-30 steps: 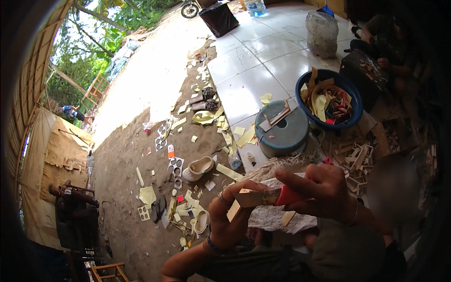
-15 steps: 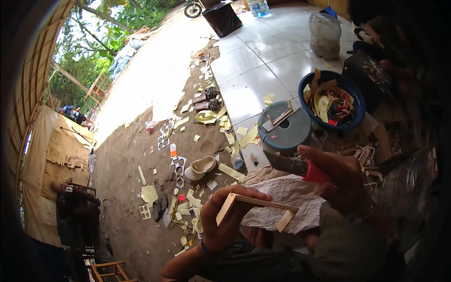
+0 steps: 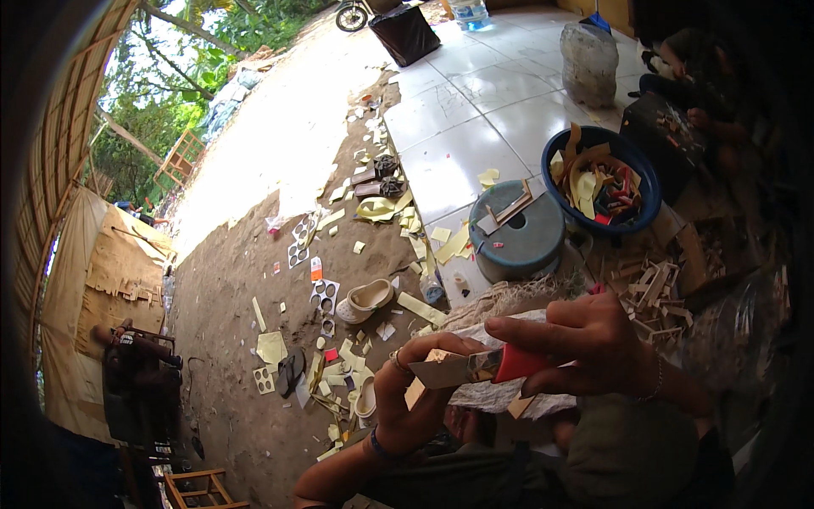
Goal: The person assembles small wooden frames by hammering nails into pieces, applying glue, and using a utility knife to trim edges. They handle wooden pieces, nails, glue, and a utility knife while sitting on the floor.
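My left hand [image 3: 403,407] is closed around a small U-shaped wooden frame [image 3: 520,405]; much of the frame is hidden behind my fingers and the blade. In my right hand [image 3: 589,343] is a red-handled knife [image 3: 445,371] with a broad flat blade. The blade lies across the top of the frame, close to my left fingers. Whether its edge bites into the wood I cannot tell. Under my hands a whitish cloth [image 3: 475,395] covers part of my lap. Just beyond stands a round teal stool [image 3: 530,254] with a similar wooden frame [image 3: 507,210] on it.
A blue basin [image 3: 653,208] of coloured scraps stands behind the stool. Small wood pieces [image 3: 657,293] are heaped at the right. Yellow scraps, a pale clog [image 3: 369,299] and a dark sandal [image 3: 290,371] lie on the dirt. Another person [image 3: 708,81] sits at the far right.
My right hand has brought the knife down and left, from above the wooden frame onto it. My left hand still holds the frame in about the same place.
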Demonstrator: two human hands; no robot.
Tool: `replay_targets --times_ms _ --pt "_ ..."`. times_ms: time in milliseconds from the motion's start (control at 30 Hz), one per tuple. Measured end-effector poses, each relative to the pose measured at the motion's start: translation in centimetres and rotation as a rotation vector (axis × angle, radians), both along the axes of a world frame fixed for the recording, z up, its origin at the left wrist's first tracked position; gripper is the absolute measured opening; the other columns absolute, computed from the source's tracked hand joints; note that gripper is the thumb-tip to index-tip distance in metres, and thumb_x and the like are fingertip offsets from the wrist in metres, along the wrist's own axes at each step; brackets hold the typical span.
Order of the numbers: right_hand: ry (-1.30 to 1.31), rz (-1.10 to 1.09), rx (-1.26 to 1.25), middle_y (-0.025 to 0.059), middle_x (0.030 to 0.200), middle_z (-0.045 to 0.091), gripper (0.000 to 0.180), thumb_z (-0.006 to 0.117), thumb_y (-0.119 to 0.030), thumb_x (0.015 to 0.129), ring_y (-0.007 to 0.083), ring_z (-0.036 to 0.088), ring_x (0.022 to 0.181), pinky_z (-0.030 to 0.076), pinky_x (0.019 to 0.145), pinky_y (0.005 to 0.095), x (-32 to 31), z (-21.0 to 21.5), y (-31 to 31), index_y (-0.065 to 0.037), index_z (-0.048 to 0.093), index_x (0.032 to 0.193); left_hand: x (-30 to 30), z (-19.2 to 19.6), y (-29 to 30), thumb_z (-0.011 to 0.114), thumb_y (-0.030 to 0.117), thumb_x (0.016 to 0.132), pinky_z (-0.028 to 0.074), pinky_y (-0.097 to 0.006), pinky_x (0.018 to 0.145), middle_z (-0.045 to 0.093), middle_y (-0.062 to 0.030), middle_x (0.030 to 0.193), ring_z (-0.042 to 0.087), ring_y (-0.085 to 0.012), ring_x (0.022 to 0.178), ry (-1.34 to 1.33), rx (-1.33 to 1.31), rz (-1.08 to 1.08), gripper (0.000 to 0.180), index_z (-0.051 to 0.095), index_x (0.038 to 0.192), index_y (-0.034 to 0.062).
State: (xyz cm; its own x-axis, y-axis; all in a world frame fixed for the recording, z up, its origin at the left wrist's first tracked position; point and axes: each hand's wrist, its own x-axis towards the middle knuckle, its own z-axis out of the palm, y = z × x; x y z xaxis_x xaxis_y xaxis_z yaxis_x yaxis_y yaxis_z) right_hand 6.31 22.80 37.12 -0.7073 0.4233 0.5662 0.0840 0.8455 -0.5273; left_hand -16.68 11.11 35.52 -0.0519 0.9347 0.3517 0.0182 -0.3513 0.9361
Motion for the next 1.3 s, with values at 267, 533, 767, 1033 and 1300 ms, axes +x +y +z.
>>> replay_targets --times_ms 267,533,767,1033,1300 --pt "-0.027 -0.055 0.064 -0.0016 0.062 0.045 0.069 0.084 -0.044 0.08 0.0124 0.053 0.05 0.044 0.046 0.0334 0.2 -0.1 -0.2 -0.027 0.063 0.144 -0.1 -0.3 0.1 0.064 -0.006 0.097 0.053 -0.041 0.102 0.069 -0.0187 0.118 0.067 -0.0276 0.115 -0.085 -0.006 -0.039 0.024 0.06 0.121 -0.004" --pt "0.165 -0.353 -0.106 0.0095 0.078 0.065 0.059 0.074 -0.042 0.093 0.0171 0.056 0.054 0.049 0.053 0.0344 1.1 -3.4 1.1 -0.016 0.061 0.145 0.5 1.0 0.2 0.063 -0.006 0.097 0.057 -0.047 0.1 0.07 -0.0247 0.114 0.07 -0.0373 0.112 -0.251 0.062 -0.144 0.024 0.056 0.12 -0.0061" --pt "0.298 -0.143 -0.817 0.0044 0.106 0.074 0.041 0.074 -0.035 0.098 0.0005 0.047 0.069 0.044 0.07 0.0216 1.9 -1.3 0.0 -0.005 0.068 0.126 0.3 1.0 0.4 0.058 -0.005 0.101 0.061 -0.039 0.088 0.072 -0.0226 0.11 0.072 -0.0294 0.107 -0.244 -0.045 0.036 0.021 0.056 0.122 -0.0055" --pt "0.009 0.137 -1.276 0.0027 0.097 0.072 0.024 0.075 -0.018 0.098 0.0076 0.065 0.095 0.053 0.087 0.0266 0.2 -1.2 -1.0 0.0 0.071 0.112 1.0 1.0 0.6 0.063 0.004 0.102 0.062 -0.036 0.077 0.073 -0.0204 0.11 0.073 -0.0227 0.096 -0.158 -0.132 0.213 0.024 0.059 0.124 -0.0046" --pt "0.081 0.102 -1.345 0.002 0.097 0.072 0.022 0.075 -0.02 0.098 0.0056 0.065 0.091 0.052 0.081 0.0242 -0.3 -1.5 -1.2 0.0 0.073 0.108 1.4 0.2 1.6 0.066 0.011 0.102 0.061 -0.036 0.084 0.072 -0.0162 0.114 0.072 -0.0206 0.1 -0.225 -0.13 0.245 0.035 0.057 0.132 -0.0033"
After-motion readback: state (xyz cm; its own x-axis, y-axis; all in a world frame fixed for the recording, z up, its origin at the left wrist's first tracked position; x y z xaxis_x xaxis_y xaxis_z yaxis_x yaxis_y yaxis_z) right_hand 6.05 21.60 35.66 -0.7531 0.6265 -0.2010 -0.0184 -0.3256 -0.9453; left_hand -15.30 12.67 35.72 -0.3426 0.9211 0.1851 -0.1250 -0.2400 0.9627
